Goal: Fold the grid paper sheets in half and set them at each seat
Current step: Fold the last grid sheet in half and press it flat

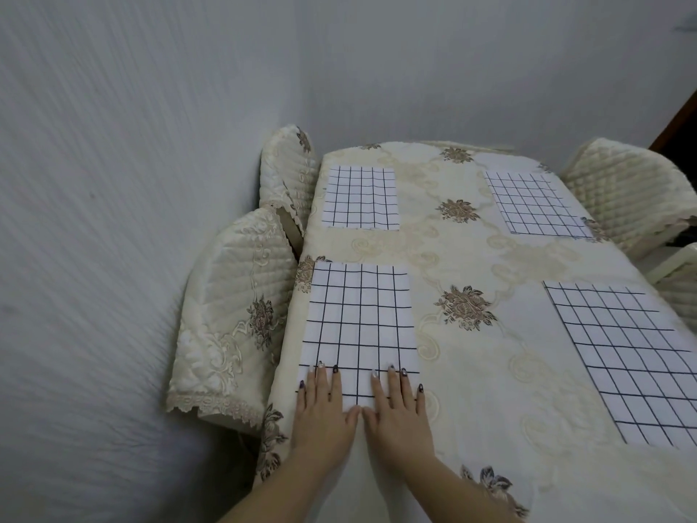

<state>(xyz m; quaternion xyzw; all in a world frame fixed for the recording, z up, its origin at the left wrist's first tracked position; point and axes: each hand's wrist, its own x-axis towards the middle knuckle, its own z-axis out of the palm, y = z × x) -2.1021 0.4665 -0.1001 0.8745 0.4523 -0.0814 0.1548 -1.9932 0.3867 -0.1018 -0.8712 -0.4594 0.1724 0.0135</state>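
Left hand (322,409), right hand (396,407) flat, fingers straight (thumbs touching), pressing near-left grid sheet (360,315).

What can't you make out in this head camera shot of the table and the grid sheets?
Near-right sheet: head view, its right side is cut off by the frame edge.
Near-left sheet: head view, near edge covered by the left hand and right hand.
Nearer right-side chair: mostly outside the frame.
Folded or single layer: too thin to tell.
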